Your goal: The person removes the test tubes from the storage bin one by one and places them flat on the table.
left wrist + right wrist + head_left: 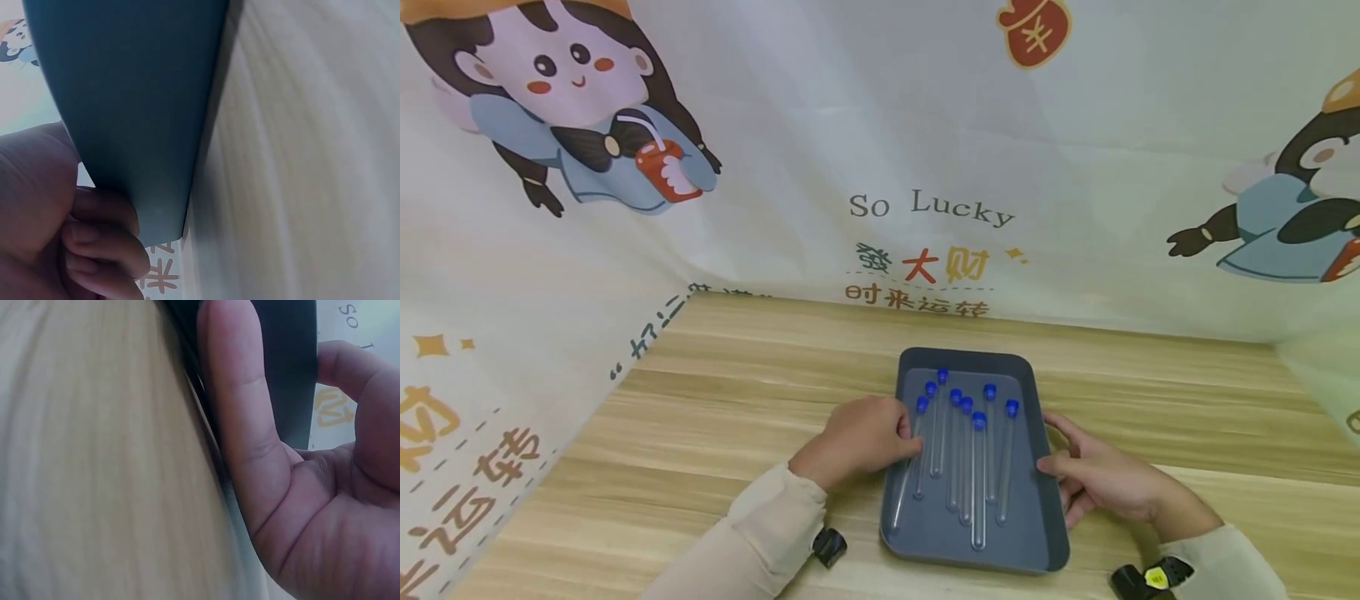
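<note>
1. the dark grey tray (1028, 521) lies flat on the wood-grain table (737, 383), in front of the person and between both hands, its long sides running away from the body.
2. inside it are eight clear tubes (978, 492) with blue caps (979, 421), lying side by side at slight angles, capped ends toward the far wall; some touch or nearly touch.
3. the left hand (867, 437) grips the tray's left wall: the thumb goes over the rim, and the other fingers (103, 244) curl against the outer side. the thumb is close above the leftmost tube; whether it touches that tube cannot be told.
4. the right hand (1108, 477) grasps the tray's right wall, thumb on the rim, with fingers (240, 394) along the outside.
5. both arms wear cream sleeves (767, 529), with a black device (830, 547) at each wrist.
6. behind the table hangs a pale printed sheet (790, 167) bearing "so lucky", coloured chinese characters (920, 267), cartoon figures (602, 158) and a red bag (1036, 33).
</note>
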`<state>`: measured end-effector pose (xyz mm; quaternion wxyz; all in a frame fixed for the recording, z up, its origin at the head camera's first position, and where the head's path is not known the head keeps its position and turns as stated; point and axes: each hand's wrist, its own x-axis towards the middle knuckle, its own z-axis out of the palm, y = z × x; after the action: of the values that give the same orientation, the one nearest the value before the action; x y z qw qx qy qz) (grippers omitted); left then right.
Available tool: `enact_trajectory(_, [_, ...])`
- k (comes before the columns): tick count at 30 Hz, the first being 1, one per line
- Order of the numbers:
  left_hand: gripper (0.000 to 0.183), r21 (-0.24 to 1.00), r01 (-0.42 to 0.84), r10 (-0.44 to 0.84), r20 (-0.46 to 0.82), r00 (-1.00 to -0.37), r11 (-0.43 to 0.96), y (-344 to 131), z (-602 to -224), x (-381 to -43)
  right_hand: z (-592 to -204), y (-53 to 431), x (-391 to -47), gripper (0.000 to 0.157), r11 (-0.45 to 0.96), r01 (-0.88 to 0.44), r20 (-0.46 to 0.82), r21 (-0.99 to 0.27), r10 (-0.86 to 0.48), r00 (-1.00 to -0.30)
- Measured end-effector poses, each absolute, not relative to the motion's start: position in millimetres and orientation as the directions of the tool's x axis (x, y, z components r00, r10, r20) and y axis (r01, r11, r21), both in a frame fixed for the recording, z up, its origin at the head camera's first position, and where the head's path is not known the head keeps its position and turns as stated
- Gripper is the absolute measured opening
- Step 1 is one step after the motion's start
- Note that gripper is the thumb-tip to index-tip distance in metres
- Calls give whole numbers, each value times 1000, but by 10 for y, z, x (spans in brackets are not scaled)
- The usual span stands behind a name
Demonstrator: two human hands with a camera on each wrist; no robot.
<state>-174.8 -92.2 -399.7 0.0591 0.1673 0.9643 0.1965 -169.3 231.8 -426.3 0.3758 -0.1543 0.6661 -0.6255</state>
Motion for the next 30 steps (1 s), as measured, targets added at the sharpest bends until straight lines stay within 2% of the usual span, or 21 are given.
enact_trajectory(12, [20,500,241,304,-48,-951,832,-939,-3987,-1805,-4278,2363,-1711,88,182,278,-326,-943,-674,-664])
enact_trajectory(30, [18,636,219,312,-36,-949,740,-958,-3927,-1830,-4324,2380,-1739,86,120,319,-308,-940,-699,-645])
